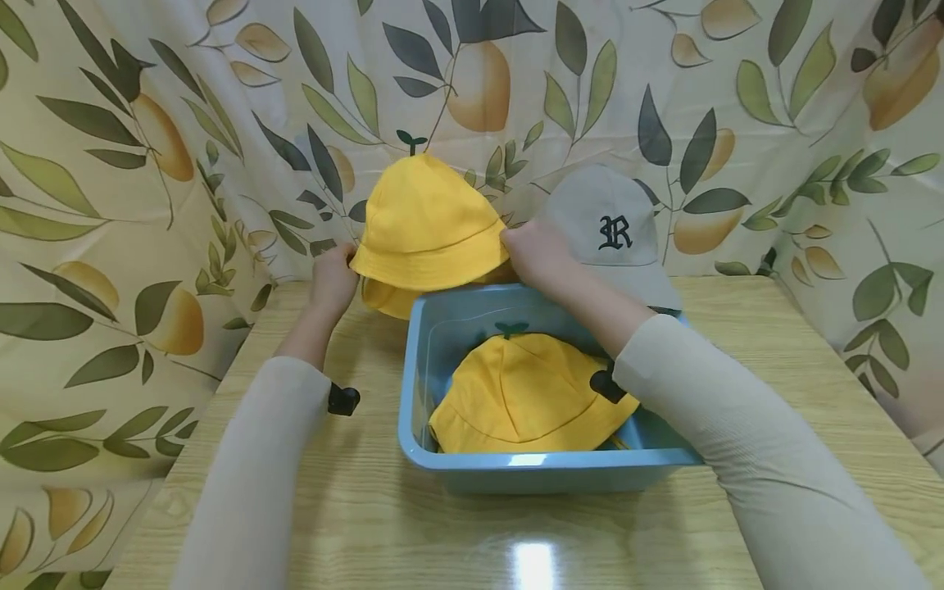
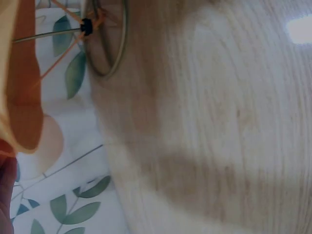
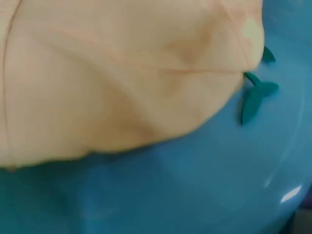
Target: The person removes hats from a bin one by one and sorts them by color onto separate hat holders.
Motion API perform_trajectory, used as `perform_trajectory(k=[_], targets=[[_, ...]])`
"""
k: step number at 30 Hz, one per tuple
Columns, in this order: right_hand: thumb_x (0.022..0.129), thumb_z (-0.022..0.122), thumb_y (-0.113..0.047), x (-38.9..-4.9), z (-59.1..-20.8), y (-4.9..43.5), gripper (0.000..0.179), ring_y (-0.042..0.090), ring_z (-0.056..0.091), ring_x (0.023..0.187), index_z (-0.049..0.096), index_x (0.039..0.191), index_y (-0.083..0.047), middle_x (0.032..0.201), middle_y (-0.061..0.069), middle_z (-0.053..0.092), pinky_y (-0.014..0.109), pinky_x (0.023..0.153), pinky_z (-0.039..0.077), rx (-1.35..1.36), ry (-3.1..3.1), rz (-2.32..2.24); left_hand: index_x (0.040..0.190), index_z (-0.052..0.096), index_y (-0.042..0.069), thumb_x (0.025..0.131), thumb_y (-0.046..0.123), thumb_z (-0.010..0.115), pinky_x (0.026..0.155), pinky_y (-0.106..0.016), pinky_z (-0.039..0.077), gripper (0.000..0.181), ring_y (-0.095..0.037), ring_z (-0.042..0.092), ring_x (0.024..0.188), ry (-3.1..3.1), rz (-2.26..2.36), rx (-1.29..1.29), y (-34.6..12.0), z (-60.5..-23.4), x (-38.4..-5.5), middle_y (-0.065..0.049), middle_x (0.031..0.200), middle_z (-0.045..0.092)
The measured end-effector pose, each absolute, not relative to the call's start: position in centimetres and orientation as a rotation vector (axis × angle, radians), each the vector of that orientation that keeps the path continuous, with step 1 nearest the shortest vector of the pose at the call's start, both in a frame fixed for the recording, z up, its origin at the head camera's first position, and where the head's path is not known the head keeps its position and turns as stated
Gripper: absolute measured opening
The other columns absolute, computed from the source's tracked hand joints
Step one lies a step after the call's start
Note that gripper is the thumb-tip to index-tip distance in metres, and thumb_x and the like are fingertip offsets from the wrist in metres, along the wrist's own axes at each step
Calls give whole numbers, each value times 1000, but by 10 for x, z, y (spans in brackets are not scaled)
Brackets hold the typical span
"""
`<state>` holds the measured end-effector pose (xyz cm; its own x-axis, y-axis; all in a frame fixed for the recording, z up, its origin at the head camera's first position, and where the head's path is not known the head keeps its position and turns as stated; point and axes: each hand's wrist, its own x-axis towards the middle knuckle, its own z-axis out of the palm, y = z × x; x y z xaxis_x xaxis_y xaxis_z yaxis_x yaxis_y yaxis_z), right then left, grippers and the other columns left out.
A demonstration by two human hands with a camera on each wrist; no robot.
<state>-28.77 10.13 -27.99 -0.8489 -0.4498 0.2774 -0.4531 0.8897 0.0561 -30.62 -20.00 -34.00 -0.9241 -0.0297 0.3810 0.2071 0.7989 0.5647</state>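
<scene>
Both hands hold a yellow bucket hat (image 1: pixel 431 213) with a green sprout on top, raised behind the bin's back left corner. The left hand (image 1: pixel 333 279) pinches the brim at its left end. At the right end of the brim, the right hand (image 1: pixel 542 250) grips the edge. More yellow fabric (image 1: pixel 387 299) shows below this brim; whether it belongs to the same hat I cannot tell. A second yellow sprout hat (image 1: pixel 527 393) lies in the blue bin (image 1: pixel 409 393), under the right forearm. The right wrist view shows its green sprout (image 3: pixel 258 92) close up.
Behind the bin, right of the right hand, is a grey cap (image 1: pixel 608 217) with a black letter, partly covered by that hand. A thin metal ring (image 2: pixel 119 53) and orange cords appear in the left wrist view. Leaf-patterned cloth (image 1: pixel 472 82) hangs behind the wooden table (image 1: pixel 354 508).
</scene>
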Motion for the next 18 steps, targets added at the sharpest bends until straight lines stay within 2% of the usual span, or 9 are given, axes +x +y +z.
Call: perform_trajectory(k=[4,9,18], targets=[[93,45,3,-287,-288,95,23,32,61,69,64,81,4,78,21,64,41,52,52,697,-2816,-78,100,63,-8,90,-3,48,76,-44,52,18,-36,64,88,-2671,-883,-120,-201,-351,-306,-25,97,67],[92,50,4,-287,-291,90,23,24,55,62,65,75,0,74,16,64,38,49,51,756,-2821,-162,106,61,-8,89,-6,48,79,-43,52,21,-33,61,88,-2761,-928,-82,-200,-362,-307,-24,99,65],[92,49,5,-285,-288,90,22,27,56,64,64,77,0,77,18,63,40,52,52,751,-2886,-130,109,63,-8,93,5,50,83,-46,50,24,-36,61,96,-2755,-909,-130,-208,-365,-301,-24,104,65]])
